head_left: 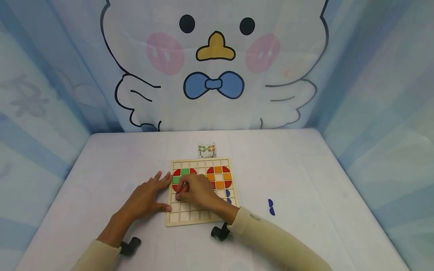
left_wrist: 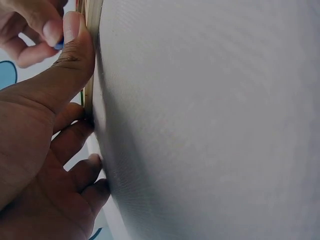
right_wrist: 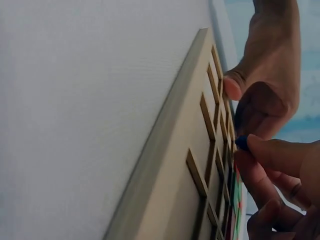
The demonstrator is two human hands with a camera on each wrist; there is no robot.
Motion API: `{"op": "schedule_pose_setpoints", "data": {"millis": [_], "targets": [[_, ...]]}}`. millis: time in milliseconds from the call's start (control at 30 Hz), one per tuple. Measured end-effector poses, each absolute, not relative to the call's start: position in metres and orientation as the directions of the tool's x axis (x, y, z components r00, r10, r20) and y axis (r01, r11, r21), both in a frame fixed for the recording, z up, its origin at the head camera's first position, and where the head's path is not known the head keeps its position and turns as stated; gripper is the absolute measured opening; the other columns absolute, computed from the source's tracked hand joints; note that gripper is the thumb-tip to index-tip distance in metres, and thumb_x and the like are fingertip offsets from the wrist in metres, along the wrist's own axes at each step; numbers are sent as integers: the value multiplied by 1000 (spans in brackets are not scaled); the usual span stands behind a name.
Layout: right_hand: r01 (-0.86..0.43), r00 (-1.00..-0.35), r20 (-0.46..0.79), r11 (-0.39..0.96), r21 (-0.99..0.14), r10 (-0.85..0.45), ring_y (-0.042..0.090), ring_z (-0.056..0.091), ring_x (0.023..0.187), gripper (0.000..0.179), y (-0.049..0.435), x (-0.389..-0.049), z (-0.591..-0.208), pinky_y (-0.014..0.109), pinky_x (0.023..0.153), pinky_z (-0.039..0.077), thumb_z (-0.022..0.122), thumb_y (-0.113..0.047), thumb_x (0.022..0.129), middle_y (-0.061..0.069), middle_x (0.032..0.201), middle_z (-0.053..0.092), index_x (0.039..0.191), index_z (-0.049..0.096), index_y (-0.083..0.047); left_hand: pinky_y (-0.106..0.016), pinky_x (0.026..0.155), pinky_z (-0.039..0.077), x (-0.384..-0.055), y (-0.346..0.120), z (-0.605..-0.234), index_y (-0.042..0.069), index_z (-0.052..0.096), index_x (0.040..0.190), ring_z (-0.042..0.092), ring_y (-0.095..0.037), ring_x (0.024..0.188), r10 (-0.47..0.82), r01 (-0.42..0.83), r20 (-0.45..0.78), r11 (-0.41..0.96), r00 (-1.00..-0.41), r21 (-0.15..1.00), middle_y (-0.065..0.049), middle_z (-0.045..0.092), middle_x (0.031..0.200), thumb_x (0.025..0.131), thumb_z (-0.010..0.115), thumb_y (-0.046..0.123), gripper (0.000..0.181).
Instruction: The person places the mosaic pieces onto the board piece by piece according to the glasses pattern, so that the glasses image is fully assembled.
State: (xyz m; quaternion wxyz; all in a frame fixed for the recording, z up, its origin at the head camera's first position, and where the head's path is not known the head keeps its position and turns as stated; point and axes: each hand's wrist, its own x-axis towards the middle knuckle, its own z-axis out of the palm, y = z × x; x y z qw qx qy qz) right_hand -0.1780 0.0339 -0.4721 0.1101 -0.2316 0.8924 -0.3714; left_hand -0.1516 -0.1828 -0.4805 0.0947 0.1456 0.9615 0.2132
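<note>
A wooden grid board [head_left: 190,216] lies flat on the white table, with red, green and orange pieces set in its cells. Along its left edge my left hand [head_left: 144,199] rests with fingers spread, thumb and fingertips touching the frame. My right hand [head_left: 198,191] reaches over the board's left part and pinches a small blue piece [right_wrist: 242,143] between thumb and finger, just above the cells. Two blue half-round pieces [head_left: 228,193] sit in the board's right part. The right hand covers the middle cells.
Two loose blue half-round pieces [head_left: 270,203] lie on the table to the right of the board. Behind the board is a small pattern card [head_left: 207,150] with a coloured grid. A curtain with a cartoon face [head_left: 215,113] hangs beyond the table's back edge.
</note>
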Motion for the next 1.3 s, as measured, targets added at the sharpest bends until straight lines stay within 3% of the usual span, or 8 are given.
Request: {"op": "schedule_pose_setpoints", "data": {"millis": [367, 733, 1000, 1300], "targets": [[-361, -872, -34, 690, -627, -488, 3, 57, 64, 11, 25, -179, -475, 20, 55, 44, 88, -22, 89, -12, 71, 66, 87, 78, -20, -77, 118, 35, -151, -184, -480, 15, 38, 165, 35, -63, 150, 318, 236, -124, 868, -940, 437, -21, 37, 170, 74, 94, 45, 112], [-357, -866, -24, 652, -669, -499, 2, 60, 71, 8, 40, -177, -467, 20, 63, 47, 85, -13, 89, -12, 77, 68, 91, 80, -19, -76, 118, 36, -152, -183, -480, 15, 39, 165, 35, -62, 151, 318, 236, -123, 867, -940, 439, -19, 37, 170, 72, 95, 44, 112], [-279, -921, -16, 686, -672, -389, 7, 62, 75, 9, 89, -170, -458, 26, 68, 49, 86, -16, 89, -12, 79, 68, 92, 79, -21, -74, 120, 33, -151, -181, -479, 16, 37, 165, 31, -59, 154, 301, 213, -144, 874, -943, 437, -17, 35, 171, 72, 95, 44, 114], [-78, -983, -76, 763, -641, -164, 15, 59, 79, 12, 156, -159, -449, 31, 68, 44, 89, -16, 86, -10, 76, 68, 89, 79, -22, -74, 121, 33, -151, -181, -481, 16, 37, 165, 31, -59, 154, 292, 208, -142, 880, -946, 427, -17, 35, 172, 72, 95, 45, 114]]}}
